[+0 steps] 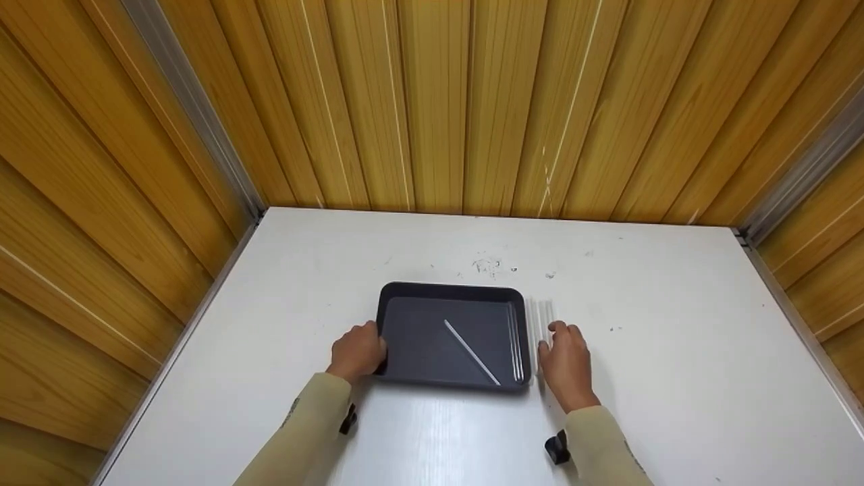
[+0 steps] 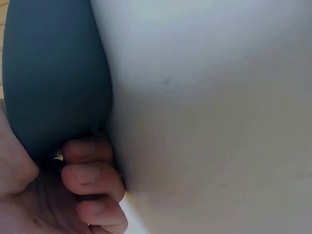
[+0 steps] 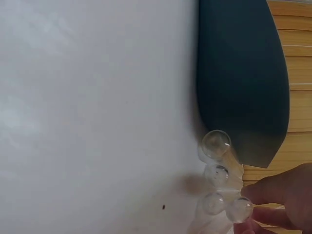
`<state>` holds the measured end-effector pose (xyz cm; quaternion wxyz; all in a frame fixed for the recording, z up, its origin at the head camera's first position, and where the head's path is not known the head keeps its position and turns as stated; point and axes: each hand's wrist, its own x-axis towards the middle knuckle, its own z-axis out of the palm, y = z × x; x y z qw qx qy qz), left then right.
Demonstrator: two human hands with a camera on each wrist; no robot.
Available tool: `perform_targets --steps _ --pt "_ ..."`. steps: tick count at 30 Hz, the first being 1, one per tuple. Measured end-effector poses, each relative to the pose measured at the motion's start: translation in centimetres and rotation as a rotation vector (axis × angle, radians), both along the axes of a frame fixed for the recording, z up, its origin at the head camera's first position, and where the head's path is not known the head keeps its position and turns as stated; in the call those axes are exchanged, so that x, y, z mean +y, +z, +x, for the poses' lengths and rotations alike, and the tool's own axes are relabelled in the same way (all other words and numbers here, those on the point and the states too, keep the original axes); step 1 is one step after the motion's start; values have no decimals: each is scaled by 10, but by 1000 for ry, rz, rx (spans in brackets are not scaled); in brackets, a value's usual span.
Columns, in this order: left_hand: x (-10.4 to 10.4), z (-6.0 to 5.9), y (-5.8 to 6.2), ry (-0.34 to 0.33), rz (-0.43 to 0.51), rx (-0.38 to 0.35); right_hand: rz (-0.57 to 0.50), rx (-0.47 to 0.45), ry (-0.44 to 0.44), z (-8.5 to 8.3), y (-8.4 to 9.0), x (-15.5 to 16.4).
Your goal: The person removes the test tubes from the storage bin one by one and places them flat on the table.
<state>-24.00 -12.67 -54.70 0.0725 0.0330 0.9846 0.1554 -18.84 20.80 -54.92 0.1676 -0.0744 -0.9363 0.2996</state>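
A dark grey tray (image 1: 432, 386) lies on the white table. My left hand (image 1: 358, 351) grips its left rim; the left wrist view shows the fingers (image 2: 92, 180) curled under the tray's edge. Inside the tray a thin clear rod (image 1: 472, 352) lies slantwise, and a few more thin rods (image 1: 516, 341) lie along the right wall. Several clear round-ended test tubes (image 3: 216, 175) lie side by side just outside the tray's right wall. My right hand (image 1: 567, 364) is at these tubes, thumb and fingers pinching one raised tube (image 3: 239, 209) at the outer side.
The white table (image 1: 675, 351) has dark scuff marks (image 1: 487, 266) behind the tray. Wood-patterned panels (image 1: 432, 101) stand at the back and both sides. Black wrist devices (image 1: 557, 448) are worn at both sleeves.
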Motion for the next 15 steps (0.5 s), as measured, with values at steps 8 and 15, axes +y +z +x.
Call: perform_targets --steps 8,15 --pt "0 2 0 0 -4 3 11 0 6 0 -1 2" --pt "-1 1 -1 1 1 11 18 10 3 -1 -1 2"
